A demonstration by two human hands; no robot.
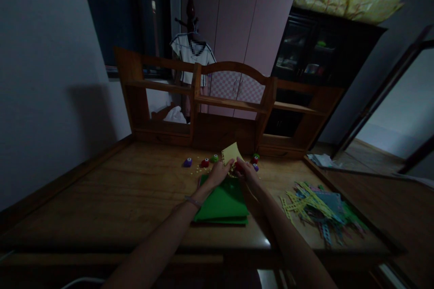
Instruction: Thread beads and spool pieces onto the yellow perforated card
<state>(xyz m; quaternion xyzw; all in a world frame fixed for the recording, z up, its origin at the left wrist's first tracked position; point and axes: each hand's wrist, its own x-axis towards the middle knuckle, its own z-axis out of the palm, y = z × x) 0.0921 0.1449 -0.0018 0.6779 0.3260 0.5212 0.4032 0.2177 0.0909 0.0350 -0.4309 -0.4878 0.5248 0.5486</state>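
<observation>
My left hand (219, 172) pinches the lower edge of a yellow paper sheet (231, 153), which has small cut-outs along its left side. My right hand (247, 171) is wrapped around a small red punch (239, 166) at the sheet's lower right corner. Beneath my hands lies a stack of green sheets (222, 203). Small yellow bits are scattered around it. Behind and beside my hands stand a purple punch (187, 162), another red punch (205, 162) and a green punch (214, 158), with several more at the right.
A heap of punched paper strips (315, 205), yellow, blue and green, covers the desk's right side. A wooden shelf unit (230, 104) rises along the desk's back edge. Beyond it are a hanging shirt (193, 56) and pink cabinets (233, 22).
</observation>
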